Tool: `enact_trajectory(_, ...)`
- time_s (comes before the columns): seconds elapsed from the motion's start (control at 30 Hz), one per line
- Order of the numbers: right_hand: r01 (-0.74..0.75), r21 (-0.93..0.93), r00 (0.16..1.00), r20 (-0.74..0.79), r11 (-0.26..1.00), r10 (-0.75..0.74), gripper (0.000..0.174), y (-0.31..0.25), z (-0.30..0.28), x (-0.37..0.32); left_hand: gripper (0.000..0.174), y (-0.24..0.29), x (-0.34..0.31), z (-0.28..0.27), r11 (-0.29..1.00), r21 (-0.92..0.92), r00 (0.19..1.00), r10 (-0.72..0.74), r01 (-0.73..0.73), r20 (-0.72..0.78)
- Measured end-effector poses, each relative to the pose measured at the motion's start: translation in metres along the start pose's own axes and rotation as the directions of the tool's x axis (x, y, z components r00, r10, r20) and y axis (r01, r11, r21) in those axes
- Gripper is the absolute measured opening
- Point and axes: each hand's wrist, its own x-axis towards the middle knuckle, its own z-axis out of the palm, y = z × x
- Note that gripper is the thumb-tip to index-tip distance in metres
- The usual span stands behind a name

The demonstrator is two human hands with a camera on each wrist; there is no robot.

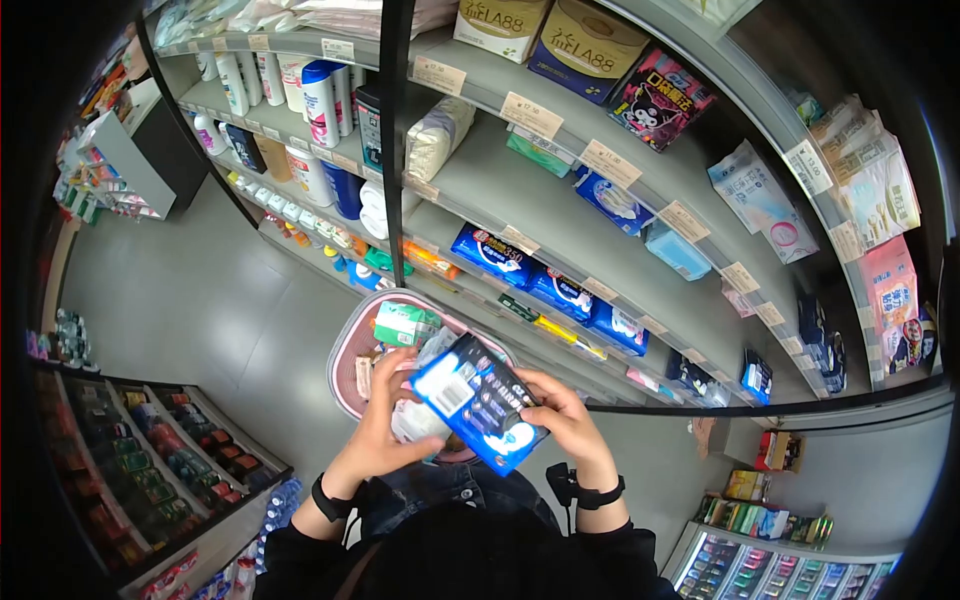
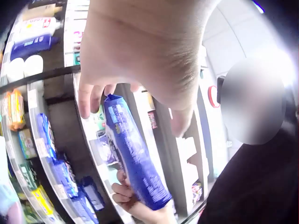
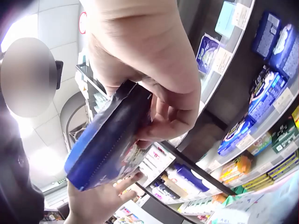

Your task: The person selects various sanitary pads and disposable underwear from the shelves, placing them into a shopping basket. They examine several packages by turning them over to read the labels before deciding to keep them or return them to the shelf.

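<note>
My right hand point(image 1: 563, 421) grips a blue and black pack of sanitary pads point(image 1: 480, 400) by its right end, thumb on the printed face with the barcode. In the right wrist view the fingers of that hand point(image 3: 168, 112) wrap the dark end of the pack point(image 3: 110, 140). At the pack's other end is my left hand point(image 1: 385, 425), its thumb and fingers spread. The left wrist view shows the left hand point(image 2: 140, 56) over the pack's upper end point(image 2: 133, 151), with a gap between thumb and fingers. Below the pack stands a pink basket point(image 1: 345, 345) with a green pack point(image 1: 405, 323) in it.
Shelves curve around the front, with blue packs point(image 1: 560, 290) on a lower level and boxes point(image 1: 585, 45) above. Bottles point(image 1: 320, 105) stand to the left. A dark display rack point(image 1: 150, 460) is at the lower left, and grey floor point(image 1: 215, 300) lies beyond it.
</note>
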Motion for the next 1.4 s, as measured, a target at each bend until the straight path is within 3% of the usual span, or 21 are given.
enact_trajectory(0.07, -0.005, -0.035, 0.999, 0.033, 0.999, 0.006, 0.047, -0.008, -0.003, -0.004, 0.102, 0.003, 0.003, 0.01, 0.902, -0.412, 0.986, -0.162, 0.128, -0.049)
enact_trajectory(0.13, -0.043, -0.102, 0.986, 0.156, 0.994, 0.058, 0.044, -0.015, -0.004, -0.007, 0.096, 0.02, 0.01, 0.006, 0.85, -0.485, 0.974, -0.223, 0.205, 0.021)
enact_trajectory(0.2, -0.066, -0.098, 0.984, 0.156, 0.993, 0.081, 0.043, -0.018, -0.005, -0.008, 0.093, 0.025, 0.014, 0.006, 0.773, -0.538, 0.941, -0.254, 0.335, 0.222)
enact_trajectory(0.3, -0.126, -0.03, 0.987, 0.096, 0.992, 0.128, 0.05, -0.01, -0.011, -0.008, 0.091, 0.026, 0.014, 0.006, 0.811, -0.5, 0.951, -0.236, 0.305, 0.199)
enact_trajectory(0.37, 0.05, 0.075, 0.998, 0.027, 0.996, -0.052, 0.065, -0.009, -0.01, -0.006, 0.09, 0.026, 0.013, 0.007, 0.815, -0.497, 0.954, -0.244, 0.298, 0.171)
enact_trajectory(0.43, 0.075, 0.09, 0.996, 0.051, 0.993, -0.08, 0.071, -0.017, -0.002, -0.008, 0.083, 0.026, 0.011, 0.009, 0.773, -0.59, 0.964, -0.265, 0.233, 0.035)
enact_trajectory(0.5, 0.085, 0.141, 0.994, 0.062, 0.986, -0.095, 0.082, -0.019, 0.003, -0.009, 0.08, 0.026, 0.012, 0.009, 0.763, -0.609, 0.964, -0.265, 0.218, 0.013)
enact_trajectory(1.07, 0.082, 0.154, 0.996, 0.011, 0.985, -0.085, 0.082, -0.022, 0.005, -0.011, 0.078, 0.026, 0.012, 0.011, 0.728, -0.658, 0.963, -0.268, 0.189, -0.019)
enact_trajectory(1.23, 0.124, 0.27, 0.988, 0.056, 0.955, -0.145, 0.088, -0.019, 0.004, -0.014, 0.077, 0.023, 0.016, 0.017, 0.678, -0.672, 0.925, -0.379, 0.299, 0.029)
enact_trajectory(1.27, 0.17, 0.159, 0.974, 0.124, 0.973, -0.191, 0.087, -0.016, 0.005, -0.013, 0.077, 0.023, 0.017, 0.019, 0.678, -0.671, 0.925, -0.378, 0.299, 0.03)
enact_trajectory(1.33, 0.24, -0.028, 0.948, 0.22, 0.97, -0.228, 0.078, -0.019, 0.019, -0.01, 0.067, 0.022, 0.017, 0.023, 0.811, -0.443, 0.92, -0.377, 0.382, 0.102)
enact_trajectory(1.4, 0.257, -0.184, 0.942, 0.266, 0.949, -0.204, 0.068, -0.018, 0.025, -0.007, 0.067, 0.0, 0.005, 0.028, 0.762, -0.524, 0.923, -0.35, 0.381, 0.162)
